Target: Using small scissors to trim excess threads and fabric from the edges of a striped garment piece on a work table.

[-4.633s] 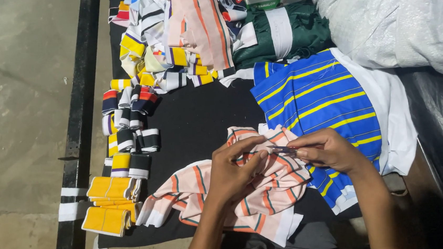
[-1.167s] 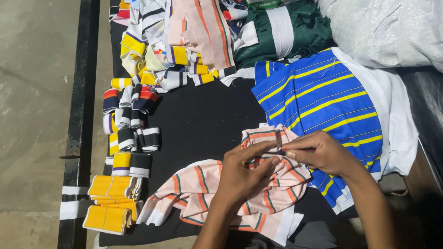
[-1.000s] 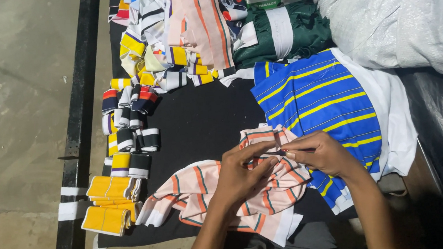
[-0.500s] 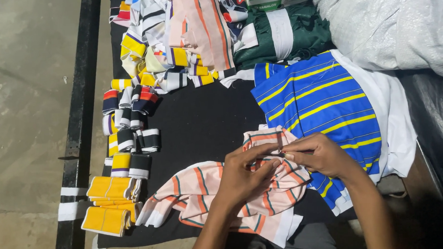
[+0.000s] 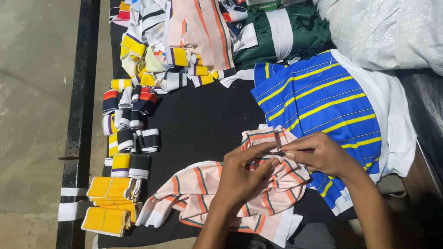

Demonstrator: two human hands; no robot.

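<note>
since a moment ago both hands have barely shifted, so the pinching work goes on. left hand [image 5: 244,175] and right hand [image 5: 316,154] close fingertips on a soft, crumpled peach striped knit strip [image 5: 205,186], near centre on the black table cover [image 5: 205,120]; blue yellow-striped fabric [image 5: 320,101] lies right.

**Both hands pinched together near the table's front edge**

The left hand [image 5: 241,176] and right hand [image 5: 316,155] meet fingertip to fingertip, fingers curled in a fine pinch. Both forearms rise from the front edge, angled inward, wrists slightly bent.
</note>
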